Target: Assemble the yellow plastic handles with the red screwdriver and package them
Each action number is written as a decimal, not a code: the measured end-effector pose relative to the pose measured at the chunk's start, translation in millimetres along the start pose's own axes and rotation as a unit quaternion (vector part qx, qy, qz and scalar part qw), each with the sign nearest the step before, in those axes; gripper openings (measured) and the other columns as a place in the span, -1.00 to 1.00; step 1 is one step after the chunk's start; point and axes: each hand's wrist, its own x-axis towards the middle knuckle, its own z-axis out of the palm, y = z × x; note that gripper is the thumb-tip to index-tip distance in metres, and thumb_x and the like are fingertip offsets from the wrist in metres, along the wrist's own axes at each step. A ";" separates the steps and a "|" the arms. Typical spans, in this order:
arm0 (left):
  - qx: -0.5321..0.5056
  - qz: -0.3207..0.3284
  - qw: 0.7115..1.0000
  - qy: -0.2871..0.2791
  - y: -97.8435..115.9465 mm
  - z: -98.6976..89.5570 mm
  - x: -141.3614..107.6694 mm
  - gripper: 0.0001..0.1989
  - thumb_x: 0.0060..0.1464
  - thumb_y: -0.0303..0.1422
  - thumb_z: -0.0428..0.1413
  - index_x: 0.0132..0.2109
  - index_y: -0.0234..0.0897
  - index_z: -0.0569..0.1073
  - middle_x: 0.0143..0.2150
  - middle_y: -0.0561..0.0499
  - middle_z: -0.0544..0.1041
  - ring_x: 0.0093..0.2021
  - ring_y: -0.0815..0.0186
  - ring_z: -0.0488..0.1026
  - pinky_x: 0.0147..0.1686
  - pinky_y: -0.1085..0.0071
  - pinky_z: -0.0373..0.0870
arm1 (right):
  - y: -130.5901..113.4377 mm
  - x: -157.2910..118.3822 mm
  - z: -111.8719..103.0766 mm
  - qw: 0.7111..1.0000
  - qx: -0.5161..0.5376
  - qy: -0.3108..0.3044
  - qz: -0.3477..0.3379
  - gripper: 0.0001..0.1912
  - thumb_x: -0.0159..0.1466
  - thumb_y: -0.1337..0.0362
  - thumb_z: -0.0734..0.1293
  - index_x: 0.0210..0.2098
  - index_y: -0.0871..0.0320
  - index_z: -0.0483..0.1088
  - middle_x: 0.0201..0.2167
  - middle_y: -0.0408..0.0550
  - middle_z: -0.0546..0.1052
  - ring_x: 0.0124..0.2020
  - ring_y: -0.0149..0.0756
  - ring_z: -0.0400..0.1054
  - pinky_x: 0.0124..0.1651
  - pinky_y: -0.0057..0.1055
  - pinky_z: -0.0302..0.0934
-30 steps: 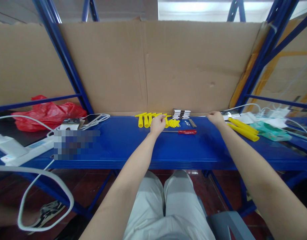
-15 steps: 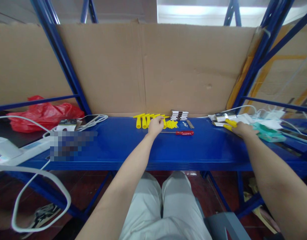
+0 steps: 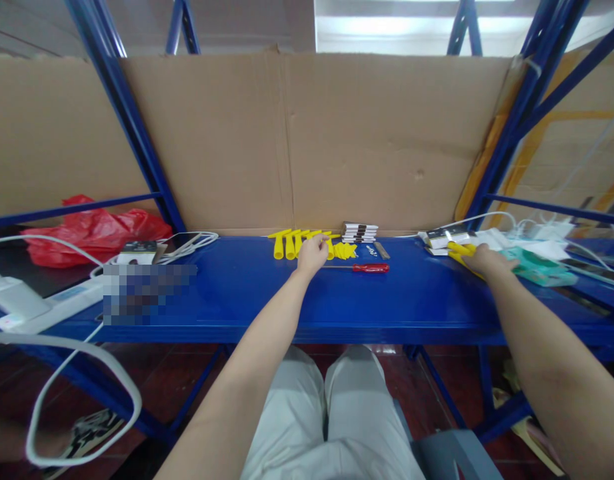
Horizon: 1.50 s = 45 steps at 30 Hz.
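My left hand point(image 3: 313, 254) is closed over a row of yellow T-shaped plastic pieces point(image 3: 290, 248) with tubular ends. It covers part of the row, and what its fingertips pinch is hidden. To its right lie a pile of small flat yellow pieces point(image 3: 344, 251) and a screwdriver point(image 3: 371, 268) with a red handle. At the right end of the shelf, my right hand point(image 3: 493, 261) is closed around long yellow plastic pieces point(image 3: 461, 251). They stick out leftward from its fingers, next to small black-and-white boxes point(image 3: 449, 235).
Stacked small boxes point(image 3: 359, 232), a small blue packet point(image 3: 369, 250) and a metal strip point(image 3: 381, 250) lie behind the screwdriver. A green packet point(image 3: 544, 267) and cables are at right. On the left are a red plastic bag point(image 3: 94, 233) and a power strip point(image 3: 61, 307). Cardboard point(image 3: 337, 140) closes the back.
The yellow pieces in my right hand have shifted and now lie closer together. My left hand stays at the row. The whole view has moved slightly.
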 end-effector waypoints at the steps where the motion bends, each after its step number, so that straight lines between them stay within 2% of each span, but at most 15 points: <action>1: -0.001 0.001 1.000 0.002 -0.3 0.2 0.2 -0.68 0.08 -0.51 -0.03 -0.10 -0.35 0.56 -0.42 -0.04 0.58 -0.37 0.25 0.52 -0.24 0.38 0.39 | -1.2 -2.4 -1.0 1.000 -0.004 -0.023 -0.005 -0.54 0.24 0.18 0.30 0.05 0.34 0.35 -0.16 0.43 0.48 -0.06 0.05 0.36 -0.09 -0.08 -0.02; 3: -0.004 0.004 1.000 0.006 -0.7 0.7 0.6 -0.68 0.07 -0.52 -0.03 -0.10 -0.35 0.56 -0.43 -0.04 0.58 -0.37 0.26 0.52 -0.24 0.38 0.39 | -4.8 -8.4 -3.7 0.998 -0.014 -0.055 -0.027 -0.53 0.28 0.24 0.23 0.12 0.38 0.28 -0.05 0.44 0.44 0.03 0.04 0.31 -0.04 -0.09 -0.06; 7: -0.013 0.009 1.000 0.015 -0.4 0.8 1.2 -0.68 0.05 -0.54 -0.02 -0.12 -0.32 0.57 -0.43 -0.02 0.58 -0.37 0.26 0.51 -0.23 0.38 0.39 | -14.5 -18.5 -7.0 0.993 -0.048 -0.044 -0.100 -0.59 0.27 0.37 0.20 0.10 0.33 0.29 0.04 0.37 0.40 0.08 0.02 0.27 0.01 -0.11 -0.06; 11: -0.009 0.004 1.000 0.010 1.8 -0.2 0.6 -0.68 0.07 -0.54 -0.02 -0.09 -0.36 0.55 -0.41 -0.05 0.58 -0.37 0.24 0.51 -0.25 0.36 0.39 | -22.1 -20.4 -7.4 0.994 -0.037 -0.045 -0.095 -0.58 0.25 0.38 0.23 0.09 0.34 0.31 0.03 0.39 0.41 0.08 0.06 0.28 0.02 -0.09 -0.04; 15: -0.010 -0.002 1.000 0.009 4.0 -0.3 -0.8 -0.67 0.09 -0.54 -0.03 -0.06 -0.35 0.53 -0.37 -0.07 0.59 -0.35 0.24 0.52 -0.25 0.37 0.39 | -33.4 -20.9 -9.1 0.995 -0.010 0.004 -0.100 -0.62 0.23 0.42 0.19 0.04 0.34 0.34 -0.03 0.37 0.43 0.01 0.03 0.31 -0.03 -0.09 0.04; 18: -0.013 0.006 0.999 0.031 6.0 -0.3 -1.8 -0.69 0.09 -0.53 -0.01 -0.06 -0.30 0.53 -0.28 -0.06 0.60 -0.31 0.26 0.52 -0.22 0.38 0.39 | -50.4 -26.0 -12.7 0.991 0.016 0.047 -0.125 -0.64 0.22 0.40 0.19 0.00 0.28 0.35 -0.08 0.28 0.47 -0.05 0.00 0.35 -0.06 -0.10 0.11; 22: -0.021 0.012 0.997 0.070 9.6 -0.1 -1.7 -0.69 0.11 -0.47 0.04 0.01 -0.31 0.47 -0.18 -0.07 0.59 -0.33 0.30 0.51 -0.18 0.36 0.41 | -82.7 -41.4 -22.2 0.980 0.079 0.100 -0.152 -0.68 0.26 0.33 0.18 -0.04 0.28 0.38 -0.13 0.26 0.49 -0.08 -0.01 0.38 -0.09 -0.15 0.17; 25: -0.032 0.028 0.996 0.081 10.6 2.1 -0.5 -0.68 0.12 -0.39 0.08 0.03 -0.31 0.45 -0.11 -0.10 0.58 -0.29 0.30 0.52 -0.11 0.34 0.41 | -110.5 -58.2 -32.5 0.964 0.149 0.108 -0.191 -0.67 0.25 0.32 0.19 -0.02 0.24 0.38 -0.11 0.22 0.50 -0.12 -0.06 0.40 -0.18 -0.27 0.21; 27: -0.028 0.054 0.996 0.064 9.7 4.7 -0.1 -0.69 0.12 -0.33 0.10 0.01 -0.32 0.46 -0.05 -0.13 0.57 -0.14 0.24 0.52 -0.01 0.30 0.38 | -129.5 -70.5 -39.4 0.954 0.185 0.094 -0.218 -0.66 0.26 0.28 0.18 -0.02 0.22 0.40 -0.11 0.19 0.52 -0.14 -0.08 0.41 -0.21 -0.31 0.21; 30: -0.007 0.109 0.994 -0.001 7.7 8.9 -1.1 -0.64 0.11 -0.25 0.12 0.02 -0.32 0.48 0.08 -0.18 0.50 0.13 0.14 0.40 0.17 0.23 0.24 | -156.1 -88.8 -46.0 0.934 0.229 0.075 -0.265 -0.66 0.27 0.25 0.18 -0.05 0.17 0.44 -0.14 0.15 0.55 -0.16 -0.09 0.43 -0.22 -0.33 0.22; 34: 0.013 0.155 0.986 -0.066 8.8 11.3 -5.2 -0.51 0.12 -0.17 0.11 0.16 -0.25 0.39 0.24 -0.15 0.37 0.27 0.11 0.24 0.23 0.18 0.15 | -180.5 -111.3 -42.3 0.911 0.274 0.064 -0.302 -0.66 0.24 0.24 0.21 -0.05 0.10 0.47 -0.16 0.09 0.57 -0.18 -0.12 0.45 -0.22 -0.36 0.24; 38: 0.012 0.144 0.986 -0.079 14.6 10.2 -7.7 -0.55 0.15 -0.16 0.07 0.15 -0.20 0.38 0.14 -0.13 0.45 0.18 0.11 0.34 0.15 0.17 0.24 | -184.7 -128.7 -31.6 0.904 0.286 0.035 -0.316 -0.64 0.24 0.25 0.21 -0.01 0.08 0.47 -0.16 0.05 0.58 -0.16 -0.14 0.45 -0.18 -0.35 0.26; 45: -0.070 0.100 0.991 -0.049 21.9 11.0 -6.4 -0.71 0.17 -0.19 0.06 -0.11 -0.30 0.50 -0.09 -0.13 0.57 -0.05 0.15 0.49 -0.02 0.27 0.37 | -176.3 -139.5 -28.2 0.899 0.288 -0.008 -0.330 -0.65 0.24 0.22 0.24 -0.01 0.07 0.46 -0.13 0.05 0.58 -0.12 -0.09 0.45 -0.13 -0.30 0.28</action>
